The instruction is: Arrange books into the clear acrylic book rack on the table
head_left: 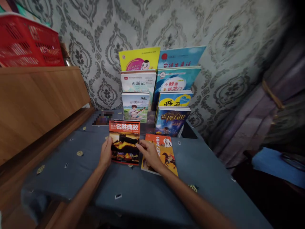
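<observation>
Between my hands is a book (pixel 125 140) with a red and dark cover, held upright and facing me. My left hand (pixel 106 152) grips its left edge, and my right hand (pixel 149 152) pinches its right edge. An orange book (pixel 169 159) lies flat on the table, partly hidden under my right hand and wrist. Behind these, books stand in two stepped columns. The left column has a boy-with-guitar book (pixel 135 109) in front; at the front of the right one is a dark blue book (pixel 170 122).
A blue patterned cloth covers the table (pixel 143 200). At the left stands a wooden cabinet (pixel 40 108) with a red basket (pixel 30 41) on top. Patterned wallpaper rises behind the books. A grey curtain (pixel 252 105) hangs at the right, near a blue cloth (pixel 278 165).
</observation>
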Tool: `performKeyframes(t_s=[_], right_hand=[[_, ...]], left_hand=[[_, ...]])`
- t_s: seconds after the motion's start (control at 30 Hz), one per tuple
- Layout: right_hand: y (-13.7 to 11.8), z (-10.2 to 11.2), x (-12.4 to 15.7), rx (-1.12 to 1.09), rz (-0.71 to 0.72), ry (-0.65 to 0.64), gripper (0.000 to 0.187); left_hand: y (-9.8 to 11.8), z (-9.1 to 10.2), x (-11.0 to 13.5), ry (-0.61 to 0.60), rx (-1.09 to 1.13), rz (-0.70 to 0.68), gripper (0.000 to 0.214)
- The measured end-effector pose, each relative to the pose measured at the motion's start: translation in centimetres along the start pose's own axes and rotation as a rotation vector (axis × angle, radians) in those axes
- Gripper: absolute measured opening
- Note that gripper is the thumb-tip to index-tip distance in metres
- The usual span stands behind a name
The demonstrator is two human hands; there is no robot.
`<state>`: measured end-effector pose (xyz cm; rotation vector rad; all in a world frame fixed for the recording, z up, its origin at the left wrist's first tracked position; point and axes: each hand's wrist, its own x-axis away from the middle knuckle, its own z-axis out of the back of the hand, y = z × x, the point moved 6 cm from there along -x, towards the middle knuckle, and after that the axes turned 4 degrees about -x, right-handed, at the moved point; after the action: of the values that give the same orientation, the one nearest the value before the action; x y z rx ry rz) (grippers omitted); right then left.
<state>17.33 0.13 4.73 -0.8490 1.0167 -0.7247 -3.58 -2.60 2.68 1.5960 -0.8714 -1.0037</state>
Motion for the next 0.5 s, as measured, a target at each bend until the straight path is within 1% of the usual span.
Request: performKeyframes(t_s=[0.1,0.2,0.27,0.33,0.4,0.5], right_hand=[[0.7,0.1,-0.1,-0.11,-0.072,-0.021,0.037],[1.1,0.2,0.1,-0.134,-0.114,-0.045,0.04],[1.4,-0.1,0.2,-0.158,-0.156,-0.07,0.041],[1.9,-0.7,0.5,-0.197,-0.212,-0.125,0.042],[2.3,-1.4,0.8,-0.248,-0.275,-0.185,0.042],[3.0,-1.8,1.0,-0.3,-0.335,-0.201,0.041]], left_hand=[[-0.4,-0.7,-0.3,0.005,0.028,0.053,0.065],[-1.1,-0.6,-0.5,0.017,0.04,0.096,0.065],[-1.5,-0.3,-0.6,-0.003,0.034,0.131,0.065],[-1.7,0.3,-0.8,-0.037,-0.015,0.171,0.065],[-1.8,1.1,-1.0,-0.095,-0.098,0.225,0.065],[-1.7,2.4,-1.4,-0.215,-0.233,0.291,0.072]])
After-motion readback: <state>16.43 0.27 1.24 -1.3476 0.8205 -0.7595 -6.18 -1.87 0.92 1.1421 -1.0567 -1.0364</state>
